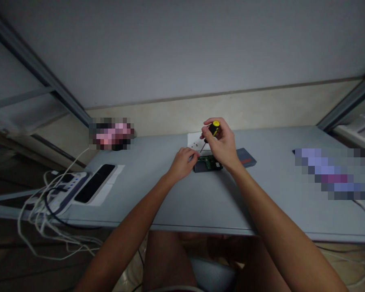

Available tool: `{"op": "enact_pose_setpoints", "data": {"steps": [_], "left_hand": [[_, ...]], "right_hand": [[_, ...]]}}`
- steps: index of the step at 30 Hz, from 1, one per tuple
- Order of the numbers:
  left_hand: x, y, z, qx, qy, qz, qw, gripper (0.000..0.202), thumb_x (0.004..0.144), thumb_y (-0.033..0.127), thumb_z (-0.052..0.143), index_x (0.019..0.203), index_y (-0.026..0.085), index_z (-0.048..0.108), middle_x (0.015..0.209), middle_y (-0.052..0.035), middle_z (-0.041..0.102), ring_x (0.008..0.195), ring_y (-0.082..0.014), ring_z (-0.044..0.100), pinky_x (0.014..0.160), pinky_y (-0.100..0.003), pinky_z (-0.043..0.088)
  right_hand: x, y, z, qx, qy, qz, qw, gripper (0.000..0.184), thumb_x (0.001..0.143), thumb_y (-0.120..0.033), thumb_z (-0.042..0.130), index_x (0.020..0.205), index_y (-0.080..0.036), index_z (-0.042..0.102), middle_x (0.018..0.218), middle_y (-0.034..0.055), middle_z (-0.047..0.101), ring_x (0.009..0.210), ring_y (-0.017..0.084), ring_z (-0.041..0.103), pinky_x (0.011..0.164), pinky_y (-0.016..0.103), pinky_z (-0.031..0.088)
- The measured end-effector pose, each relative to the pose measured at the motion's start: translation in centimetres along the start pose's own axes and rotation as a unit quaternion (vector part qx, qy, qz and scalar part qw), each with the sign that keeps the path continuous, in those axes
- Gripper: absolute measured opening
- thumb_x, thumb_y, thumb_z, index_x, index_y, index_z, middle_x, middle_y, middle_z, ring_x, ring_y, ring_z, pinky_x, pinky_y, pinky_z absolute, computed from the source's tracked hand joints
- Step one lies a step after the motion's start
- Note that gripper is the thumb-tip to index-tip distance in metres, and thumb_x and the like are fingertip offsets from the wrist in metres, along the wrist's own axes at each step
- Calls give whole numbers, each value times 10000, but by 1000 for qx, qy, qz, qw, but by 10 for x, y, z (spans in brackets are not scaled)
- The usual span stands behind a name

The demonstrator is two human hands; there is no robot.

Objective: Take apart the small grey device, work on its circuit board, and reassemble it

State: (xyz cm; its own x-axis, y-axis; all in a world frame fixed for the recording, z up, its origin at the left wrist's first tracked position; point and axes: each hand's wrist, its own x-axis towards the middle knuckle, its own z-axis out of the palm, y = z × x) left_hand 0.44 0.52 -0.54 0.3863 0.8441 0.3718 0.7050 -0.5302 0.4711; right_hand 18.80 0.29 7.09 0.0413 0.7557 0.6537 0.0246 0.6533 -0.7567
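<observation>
My right hand (223, 142) is closed round a black-and-yellow screwdriver (213, 129), tilted with its thin shaft pointing down and left. Its tip is close to the upper left edge of an opened electronic device (200, 166), which has a dark case and an exposed green circuit board (207, 161). At the device's left edge is my left hand (182, 162), its thumb and fingers pinched together near the screwdriver tip. Whatever lies in that pinch is hidden. Behind the device, several tiny dark pieces, possibly screws, rest on a white paper (194, 140).
A flat dark grey piece with a red stripe (246, 158) lies right of the device. Leftward are a phone (95, 183) on paper and a power strip (68, 190) with tangled cables. Blurred-out objects sit at the back left and right. A wall (170, 113) closes the table's far side.
</observation>
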Motion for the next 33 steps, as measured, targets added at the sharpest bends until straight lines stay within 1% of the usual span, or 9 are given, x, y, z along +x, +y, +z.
{"op": "enact_pose_setpoints", "data": {"steps": [5,9,12,14,17,19,21,28,33], "left_hand": [[-1,-3,0,-14,-12,14,1000,297,1136,300,528,1089,236,814,1123,-64,797,1109,-263,664,1076,-446,510],[0,-3,0,-14,-21,18,1000,331,1159,354,492,1126,240,801,1145,-72,792,1124,-267,664,1081,-459,504],[-2,0,-5,-27,-29,28,999,317,1157,400,502,1173,244,777,1189,-74,786,1160,-273,654,1107,-469,493],[-4,4,-10,-32,-47,40,998,299,1125,461,578,1239,253,759,1249,-79,770,1203,-285,637,1134,-483,478],[-8,9,-19,-24,-88,53,994,433,1022,551,736,1351,269,726,1322,-95,731,1240,-318,608,1132,-512,467],[-10,12,-24,-17,-111,57,992,538,959,565,812,1404,283,702,1357,-99,714,1249,-336,597,1123,-526,462],[-11,13,-27,-17,-127,63,990,571,928,535,853,1422,300,690,1387,-95,708,1268,-341,594,1144,-538,442],[-10,10,-24,-70,-128,57,988,591,878,421,919,1419,335,695,1422,-69,735,1354,-340,589,1227,-552,403],[-10,8,-25,-99,-131,51,985,744,854,366,947,1525,339,627,1533,-104,664,1447,-344,574,1266,-572,388]], "right_hand": [[1,-23,-32,-136,-18,-86,987,200,1066,-439,678,1158,-263,701,1067,40,725,940,209,713,918,389,569],[-17,-34,-64,-242,-107,-107,958,165,1051,-254,636,1178,-258,742,1090,70,742,1015,244,720,936,404,575],[-31,-32,-94,-356,-227,-76,903,266,1014,-201,627,1221,-266,781,1157,102,726,1000,266,734,910,429,594],[-37,-24,-117,-417,-287,-28,862,306,1013,-302,672,1298,-284,781,1262,121,715,941,267,749,898,456,621],[-45,-10,-152,-475,-334,59,812,527,954,-443,755,1454,-280,718,1490,173,649,906,287,784,845,490,662],[-51,-2,-169,-461,-363,108,803,668,915,-413,789,1549,-263,645,1629,193,559,970,290,806,895,478,674],[-57,2,-177,-436,-363,124,814,723,944,-337,734,1638,-250,549,1724,191,463,1050,269,811,978,435,664],[-63,-5,-178,-553,-312,81,768,550,974,-431,727,1494,-257,692,1450,168,704,887,295,806,851,450,654],[-56,-2,-182,-503,-327,94,795,533,966,-392,695,1468,-213,704,1475,156,738,1218,361,779,1077,500,615]]}}
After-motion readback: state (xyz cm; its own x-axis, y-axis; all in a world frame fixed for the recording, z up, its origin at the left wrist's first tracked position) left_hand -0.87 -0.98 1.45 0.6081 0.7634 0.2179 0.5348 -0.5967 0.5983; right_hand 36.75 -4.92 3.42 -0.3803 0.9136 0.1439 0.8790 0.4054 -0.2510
